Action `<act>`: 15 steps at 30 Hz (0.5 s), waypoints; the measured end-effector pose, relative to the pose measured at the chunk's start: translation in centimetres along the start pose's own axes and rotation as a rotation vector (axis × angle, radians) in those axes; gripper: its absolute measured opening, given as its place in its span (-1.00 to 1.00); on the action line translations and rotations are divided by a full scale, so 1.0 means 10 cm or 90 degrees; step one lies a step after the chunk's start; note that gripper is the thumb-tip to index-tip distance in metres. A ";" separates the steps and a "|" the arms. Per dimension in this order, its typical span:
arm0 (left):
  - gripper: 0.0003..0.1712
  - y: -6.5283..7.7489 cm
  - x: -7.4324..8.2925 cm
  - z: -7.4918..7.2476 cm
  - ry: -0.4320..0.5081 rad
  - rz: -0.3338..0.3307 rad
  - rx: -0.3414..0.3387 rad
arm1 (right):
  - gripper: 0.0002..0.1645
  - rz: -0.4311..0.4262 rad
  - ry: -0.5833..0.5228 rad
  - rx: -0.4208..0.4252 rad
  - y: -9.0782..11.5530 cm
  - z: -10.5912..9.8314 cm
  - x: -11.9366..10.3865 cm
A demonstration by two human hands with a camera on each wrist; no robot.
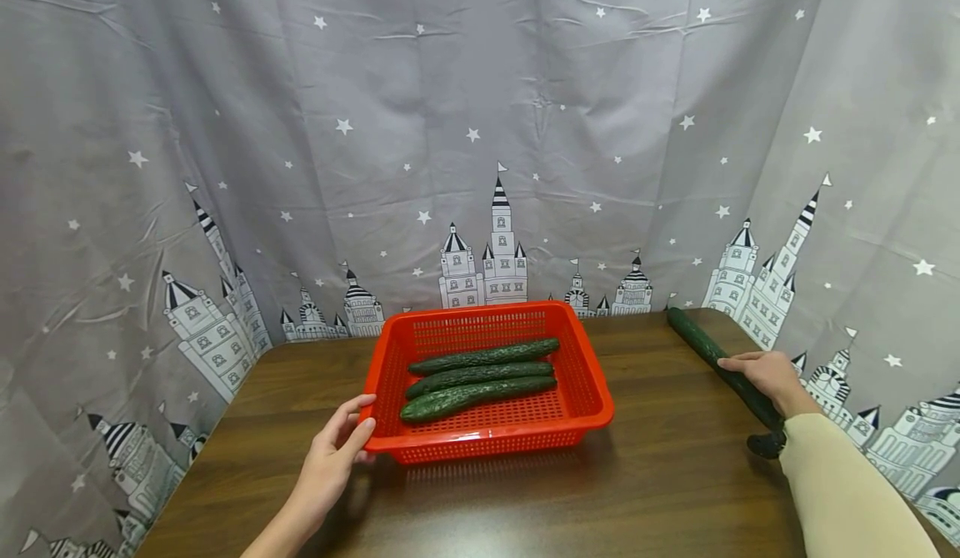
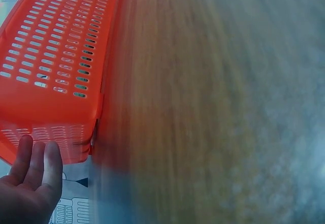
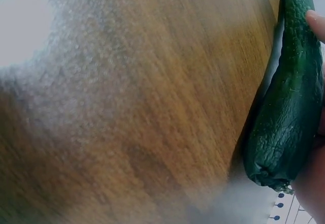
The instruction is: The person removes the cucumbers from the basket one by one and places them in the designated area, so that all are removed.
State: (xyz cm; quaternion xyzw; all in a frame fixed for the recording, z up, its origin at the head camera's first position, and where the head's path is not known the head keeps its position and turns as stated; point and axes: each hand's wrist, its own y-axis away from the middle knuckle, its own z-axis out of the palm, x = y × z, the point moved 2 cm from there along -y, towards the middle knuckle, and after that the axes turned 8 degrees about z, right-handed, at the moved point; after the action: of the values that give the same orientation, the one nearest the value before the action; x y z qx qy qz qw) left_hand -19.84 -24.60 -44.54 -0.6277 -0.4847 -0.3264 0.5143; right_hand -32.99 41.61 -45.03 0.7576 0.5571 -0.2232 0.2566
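Note:
A red plastic basket (image 1: 487, 439) with slotted walls stands on the table, with three dark green cucumbers (image 1: 480, 377) lying side by side in it. At its near left corner my left hand (image 1: 335, 445) holds the rim. In the left wrist view, several fingers (image 2: 36, 165) reach up against the basket's outer end wall (image 2: 45, 102); the thumb is out of that view. By the table's right edge my right hand (image 1: 765, 374) grips another long cucumber (image 1: 697, 337). In the right wrist view this cucumber (image 3: 287, 112) lies along the tabletop, and the hand is mostly cut off.
The brown wooden table (image 1: 660, 475) extends around the basket. A grey curtain (image 1: 480, 82) printed with stars and castles hangs behind the table and along both sides. On the right wrist is a small black device (image 1: 765, 444).

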 end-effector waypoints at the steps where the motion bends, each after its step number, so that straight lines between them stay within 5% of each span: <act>1: -0.54 0.00 0.00 0.00 0.002 0.000 0.000 | -0.23 0.002 0.000 -0.001 0.01 0.00 -0.01; 15: -0.54 0.00 0.02 0.01 0.008 -0.027 0.007 | -0.20 -0.008 -0.004 0.018 -0.01 -0.03 -0.12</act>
State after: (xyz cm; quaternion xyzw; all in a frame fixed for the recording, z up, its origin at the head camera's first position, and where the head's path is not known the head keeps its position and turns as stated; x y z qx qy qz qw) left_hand -19.79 -24.48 -44.38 -0.6127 -0.4962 -0.3384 0.5137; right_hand -33.42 40.97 -44.08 0.7565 0.5581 -0.2352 0.2467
